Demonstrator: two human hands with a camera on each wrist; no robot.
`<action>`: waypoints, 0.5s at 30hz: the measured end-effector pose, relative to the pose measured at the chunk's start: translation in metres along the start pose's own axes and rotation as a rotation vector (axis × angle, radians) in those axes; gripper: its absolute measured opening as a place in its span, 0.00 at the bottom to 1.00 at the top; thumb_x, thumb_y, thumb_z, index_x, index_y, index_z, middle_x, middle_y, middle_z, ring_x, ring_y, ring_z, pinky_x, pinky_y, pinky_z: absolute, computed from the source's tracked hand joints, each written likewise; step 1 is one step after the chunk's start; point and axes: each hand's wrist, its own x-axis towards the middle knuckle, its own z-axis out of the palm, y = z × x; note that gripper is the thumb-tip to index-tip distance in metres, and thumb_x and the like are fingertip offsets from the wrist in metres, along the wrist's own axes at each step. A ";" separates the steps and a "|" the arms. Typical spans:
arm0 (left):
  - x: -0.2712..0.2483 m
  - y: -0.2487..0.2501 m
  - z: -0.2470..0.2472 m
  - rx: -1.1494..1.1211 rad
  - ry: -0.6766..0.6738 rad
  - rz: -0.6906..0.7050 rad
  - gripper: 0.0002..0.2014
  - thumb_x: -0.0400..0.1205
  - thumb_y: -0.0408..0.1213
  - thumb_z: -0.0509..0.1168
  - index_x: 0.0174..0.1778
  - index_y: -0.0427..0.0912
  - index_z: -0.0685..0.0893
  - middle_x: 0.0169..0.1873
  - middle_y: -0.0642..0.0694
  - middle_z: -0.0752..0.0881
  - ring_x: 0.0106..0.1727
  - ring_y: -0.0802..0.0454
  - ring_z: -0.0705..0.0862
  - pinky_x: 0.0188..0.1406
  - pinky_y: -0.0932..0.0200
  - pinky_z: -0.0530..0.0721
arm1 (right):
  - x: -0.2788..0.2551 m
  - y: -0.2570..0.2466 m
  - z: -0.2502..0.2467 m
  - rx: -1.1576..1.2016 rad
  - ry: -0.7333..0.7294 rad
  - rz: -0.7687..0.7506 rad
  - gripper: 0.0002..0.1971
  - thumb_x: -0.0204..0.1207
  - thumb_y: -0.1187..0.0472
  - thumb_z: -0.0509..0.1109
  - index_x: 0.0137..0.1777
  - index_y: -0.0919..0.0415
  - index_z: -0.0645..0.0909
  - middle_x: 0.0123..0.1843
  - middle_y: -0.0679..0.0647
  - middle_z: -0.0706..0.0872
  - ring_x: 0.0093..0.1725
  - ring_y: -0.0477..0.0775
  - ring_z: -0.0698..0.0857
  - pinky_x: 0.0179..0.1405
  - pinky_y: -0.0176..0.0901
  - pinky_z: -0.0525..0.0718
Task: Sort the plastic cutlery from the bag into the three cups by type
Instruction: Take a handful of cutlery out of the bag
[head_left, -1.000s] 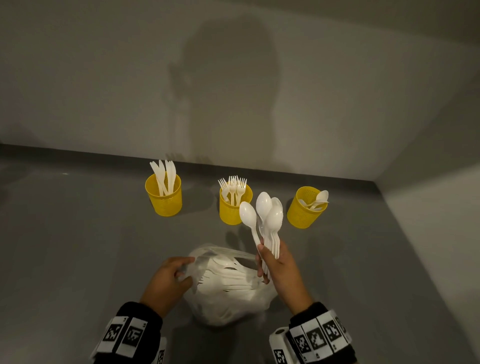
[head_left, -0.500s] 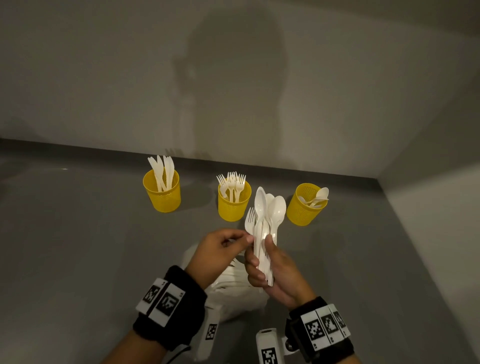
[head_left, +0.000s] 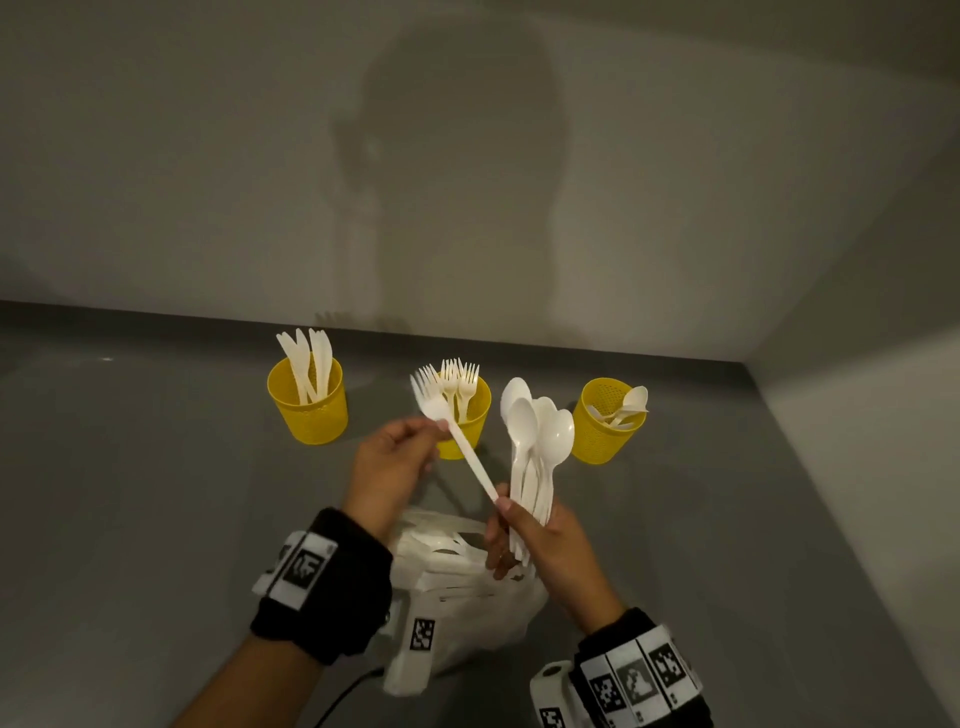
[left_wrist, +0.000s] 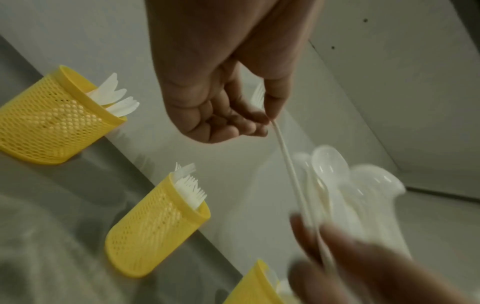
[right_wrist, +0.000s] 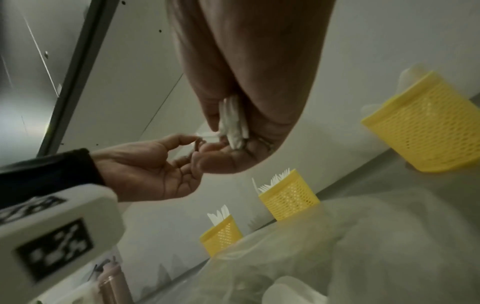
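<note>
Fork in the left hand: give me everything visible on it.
The fork is white, looks like thin plastic, one piece with tines and a long flat handle. It is off the table, tilted, tines up-left in front of the middle cup. The left hand pinches its neck just below the tines. Its handle end reaches the right hand, which grips a bunch of spoons; contact there is likely but unclear.

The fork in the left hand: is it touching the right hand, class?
Touching. In the head view the fork, pinched by the left hand, ends at the right hand, its handle tip against the thumb.
</note>
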 end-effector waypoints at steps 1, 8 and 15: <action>0.009 0.007 -0.003 -0.033 0.039 0.011 0.08 0.76 0.34 0.67 0.31 0.46 0.85 0.18 0.54 0.81 0.23 0.61 0.76 0.25 0.70 0.76 | 0.001 0.000 -0.002 -0.014 0.056 -0.010 0.03 0.79 0.67 0.62 0.48 0.66 0.77 0.24 0.54 0.82 0.20 0.50 0.80 0.18 0.39 0.81; 0.077 0.018 0.011 0.110 0.162 0.203 0.09 0.75 0.33 0.69 0.48 0.33 0.86 0.32 0.53 0.84 0.33 0.63 0.80 0.27 0.84 0.75 | 0.012 0.001 -0.028 -0.658 0.258 -0.141 0.15 0.78 0.65 0.64 0.41 0.38 0.72 0.35 0.39 0.80 0.35 0.38 0.80 0.37 0.38 0.75; 0.111 -0.017 0.025 0.521 0.034 0.118 0.12 0.76 0.39 0.68 0.52 0.37 0.88 0.51 0.38 0.88 0.49 0.44 0.85 0.51 0.62 0.80 | 0.015 -0.019 -0.042 -1.145 0.393 -0.500 0.10 0.72 0.61 0.60 0.49 0.60 0.80 0.38 0.57 0.85 0.33 0.53 0.80 0.29 0.42 0.74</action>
